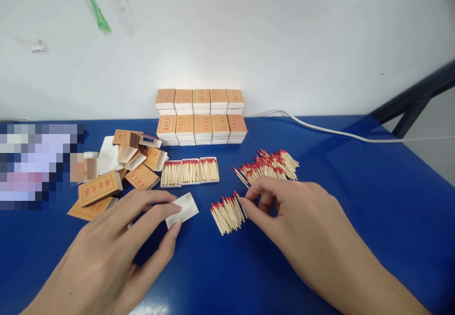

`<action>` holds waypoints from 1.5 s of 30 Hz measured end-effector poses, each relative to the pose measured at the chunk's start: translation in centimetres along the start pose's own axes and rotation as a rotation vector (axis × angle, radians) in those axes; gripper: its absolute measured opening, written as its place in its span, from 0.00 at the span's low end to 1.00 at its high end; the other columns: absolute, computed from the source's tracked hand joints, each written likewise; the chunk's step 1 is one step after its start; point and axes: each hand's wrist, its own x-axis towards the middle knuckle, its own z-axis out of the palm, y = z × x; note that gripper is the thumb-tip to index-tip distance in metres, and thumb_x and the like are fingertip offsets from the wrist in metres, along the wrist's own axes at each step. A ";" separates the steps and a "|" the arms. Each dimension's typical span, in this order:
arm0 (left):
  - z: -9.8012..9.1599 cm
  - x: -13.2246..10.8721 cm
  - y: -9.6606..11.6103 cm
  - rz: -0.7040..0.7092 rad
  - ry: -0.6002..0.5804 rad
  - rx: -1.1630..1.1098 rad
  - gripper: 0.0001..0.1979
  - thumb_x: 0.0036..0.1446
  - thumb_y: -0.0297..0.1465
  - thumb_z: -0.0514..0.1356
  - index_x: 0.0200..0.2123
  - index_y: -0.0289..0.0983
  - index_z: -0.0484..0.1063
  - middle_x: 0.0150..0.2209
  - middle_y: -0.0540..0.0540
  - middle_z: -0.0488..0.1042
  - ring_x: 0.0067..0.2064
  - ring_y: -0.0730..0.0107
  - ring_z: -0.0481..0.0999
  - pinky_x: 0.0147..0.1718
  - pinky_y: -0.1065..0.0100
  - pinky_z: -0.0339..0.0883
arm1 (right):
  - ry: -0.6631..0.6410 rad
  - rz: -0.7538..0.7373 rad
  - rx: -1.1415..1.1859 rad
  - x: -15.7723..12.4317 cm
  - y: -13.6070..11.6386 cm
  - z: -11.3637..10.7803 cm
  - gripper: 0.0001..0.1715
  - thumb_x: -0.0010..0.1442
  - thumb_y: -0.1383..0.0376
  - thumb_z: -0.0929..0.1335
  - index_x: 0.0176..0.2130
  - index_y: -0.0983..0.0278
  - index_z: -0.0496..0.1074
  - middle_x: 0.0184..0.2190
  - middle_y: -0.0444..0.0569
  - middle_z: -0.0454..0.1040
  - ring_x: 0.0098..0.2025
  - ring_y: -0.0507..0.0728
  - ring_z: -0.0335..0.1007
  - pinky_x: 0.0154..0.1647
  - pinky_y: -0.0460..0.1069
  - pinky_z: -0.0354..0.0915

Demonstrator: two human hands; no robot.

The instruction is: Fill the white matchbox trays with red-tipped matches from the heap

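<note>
**Squaring a Bundle of Matchsticks**

Position: the matchstick bundle point(227, 214) lies flat on the blue bench point(213, 272), between the two hands, its red heads directed away from the operator. A larger matchstick pile point(270, 164) lies loose just beyond the right hand point(302, 220).

Right grip: thumb and forefinger are nearly together at the head end of the bundle's rightmost stick. Whether they pinch that stick or only touch it cannot be made out.

Left grip: the left hand point(106, 239) lightly holds a white matchbox tray point(188, 207), with fingertips on its surface and thumb at the near edge. The tray sits tilted to the left of the bundle; which face is up is unclear.

Procedure (judged advice):

1. Take outlying sticks by the shaft, near the head, between the pads of thumb and forefinger.
2. Lay each stick parallel to its neighbours, heads to one side. The three filled trays point(191, 172) beyond show the same orientation.
3. Even up the heads, which are presently uneven.
4. Apply light pressure only; thin sticks may roll, fan out or snap.
5. Avoid squeezing the tray, as its thin walls could buckle.
</note>
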 end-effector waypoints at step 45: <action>-0.1 -0.4 -0.3 -0.019 0.020 -0.017 0.10 0.78 0.38 0.60 0.57 0.49 0.78 0.58 0.50 0.83 0.54 0.62 0.88 0.55 0.64 0.85 | 0.037 -0.037 -0.236 -0.1 1.7 0.4 0.09 0.61 0.64 0.76 0.29 0.49 0.83 0.21 0.38 0.79 0.24 0.63 0.79 0.24 0.53 0.51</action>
